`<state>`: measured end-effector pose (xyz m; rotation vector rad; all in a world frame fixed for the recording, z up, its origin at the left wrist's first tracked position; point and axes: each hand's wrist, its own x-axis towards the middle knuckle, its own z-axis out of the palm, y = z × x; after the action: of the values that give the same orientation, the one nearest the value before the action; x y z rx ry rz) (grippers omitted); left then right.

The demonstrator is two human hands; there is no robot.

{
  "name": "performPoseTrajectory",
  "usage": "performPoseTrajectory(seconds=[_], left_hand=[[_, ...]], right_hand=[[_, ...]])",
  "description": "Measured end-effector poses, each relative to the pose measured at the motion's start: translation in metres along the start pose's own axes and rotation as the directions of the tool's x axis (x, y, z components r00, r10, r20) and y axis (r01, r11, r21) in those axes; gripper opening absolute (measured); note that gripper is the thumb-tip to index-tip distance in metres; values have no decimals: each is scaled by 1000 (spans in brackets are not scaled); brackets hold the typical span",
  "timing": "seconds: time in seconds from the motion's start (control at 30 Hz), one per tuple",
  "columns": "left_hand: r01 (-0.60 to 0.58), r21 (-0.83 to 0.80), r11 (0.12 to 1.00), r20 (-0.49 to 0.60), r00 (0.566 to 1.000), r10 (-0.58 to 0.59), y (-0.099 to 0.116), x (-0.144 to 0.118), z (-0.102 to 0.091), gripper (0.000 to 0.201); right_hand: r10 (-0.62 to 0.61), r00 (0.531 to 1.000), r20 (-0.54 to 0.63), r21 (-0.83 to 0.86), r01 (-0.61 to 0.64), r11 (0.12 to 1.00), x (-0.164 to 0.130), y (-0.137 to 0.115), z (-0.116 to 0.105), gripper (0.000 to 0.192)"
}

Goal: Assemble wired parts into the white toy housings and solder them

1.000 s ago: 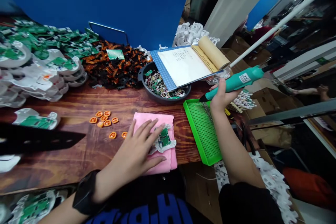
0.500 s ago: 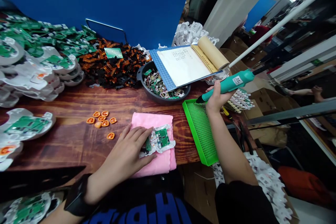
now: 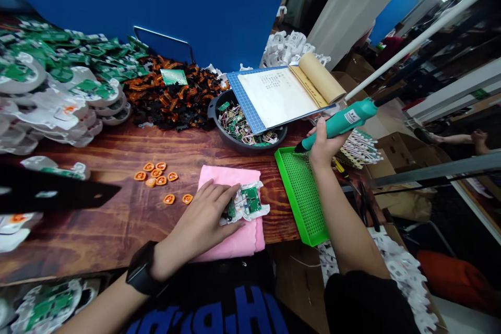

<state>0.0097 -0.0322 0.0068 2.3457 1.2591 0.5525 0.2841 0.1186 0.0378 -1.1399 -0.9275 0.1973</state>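
Observation:
My left hand [image 3: 203, 222] lies flat on a folded pink cloth [image 3: 223, 177], its fingers pressing the left side of a white plastic part with a green circuit board [image 3: 250, 202]. My right hand [image 3: 323, 147] is raised above the far end of a green perforated tray [image 3: 301, 193] and grips a teal electric screwdriver [image 3: 340, 122]. The screwdriver's dark tip points left and down, close to the tray's far corner. A black watch [image 3: 141, 270] is on my left wrist.
Several orange buttons [image 3: 158, 175] lie left of the cloth. A dark bowl of small boards [image 3: 245, 130] sits behind, with an open notebook on a blue mat [image 3: 274, 95] across it. Piles of white-and-green parts [image 3: 58, 88] and orange-black parts [image 3: 172, 96] fill the back left.
My left hand slid onto the left edge of the circuit board part, which shifted slightly right on the cloth. My right hand and the screwdriver stayed nearly still above the tray.

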Motion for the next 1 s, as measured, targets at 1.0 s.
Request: performPoseTrajectory(seconds=[1.0], left_hand=[[14, -87, 996, -69, 997, -20, -2, 2, 11, 58]], right_hand=[[103, 993, -57, 145, -93, 985, 4, -35, -8, 31]])
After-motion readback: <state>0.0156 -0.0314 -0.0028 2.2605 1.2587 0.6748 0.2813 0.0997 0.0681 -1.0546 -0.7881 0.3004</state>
